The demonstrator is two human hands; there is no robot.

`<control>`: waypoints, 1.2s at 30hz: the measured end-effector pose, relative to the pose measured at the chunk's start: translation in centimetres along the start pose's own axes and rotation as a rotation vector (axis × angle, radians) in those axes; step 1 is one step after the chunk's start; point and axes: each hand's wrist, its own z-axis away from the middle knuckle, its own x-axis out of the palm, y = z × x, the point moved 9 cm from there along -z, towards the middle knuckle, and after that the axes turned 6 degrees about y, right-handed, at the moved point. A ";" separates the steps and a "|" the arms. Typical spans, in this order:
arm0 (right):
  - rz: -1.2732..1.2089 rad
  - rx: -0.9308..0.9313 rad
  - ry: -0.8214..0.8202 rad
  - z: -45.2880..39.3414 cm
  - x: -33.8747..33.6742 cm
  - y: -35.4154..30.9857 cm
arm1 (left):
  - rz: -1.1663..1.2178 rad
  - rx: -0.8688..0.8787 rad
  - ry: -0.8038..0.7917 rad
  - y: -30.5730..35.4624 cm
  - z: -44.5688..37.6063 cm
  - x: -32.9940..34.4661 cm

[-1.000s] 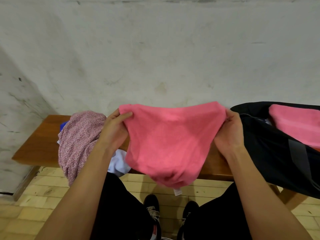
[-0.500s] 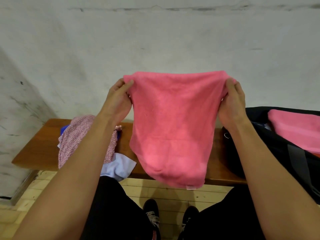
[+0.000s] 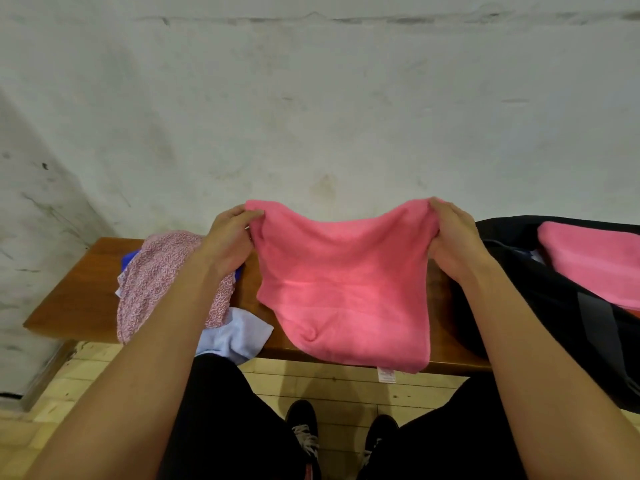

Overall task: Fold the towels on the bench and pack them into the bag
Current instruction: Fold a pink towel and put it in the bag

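While each grip is pinching an upper corner, the left hand [image 3: 228, 242] and right hand [image 3: 453, 237] are holding a pink towel [image 3: 343, 292] sagging onto the wooden tabletop [image 3: 79, 299]. Speckled pink towel [image 3: 162, 278] is lying just left; black bag [image 3: 561, 306], containing another pink towel [image 3: 595, 258], is sitting right.

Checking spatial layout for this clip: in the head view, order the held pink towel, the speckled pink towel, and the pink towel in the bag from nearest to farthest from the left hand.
1. Held pink towel: gripped by the left hand at its corner.
2. Speckled pink towel: on the bench, just under and left of that hand.
3. Pink towel in the bag: far right.
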 end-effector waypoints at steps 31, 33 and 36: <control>-0.018 -0.150 -0.095 -2.9 5.2 -7.8 | -0.533 0.528 0.098 9.6 -3.3 7.8; -0.092 -0.206 -0.120 -2.6 5.8 -9.7 | -0.428 0.598 0.146 12.2 -3.0 8.2; -0.051 -0.312 -0.098 -2.3 5.5 -11.4 | -0.335 0.674 0.125 14.7 -2.3 8.8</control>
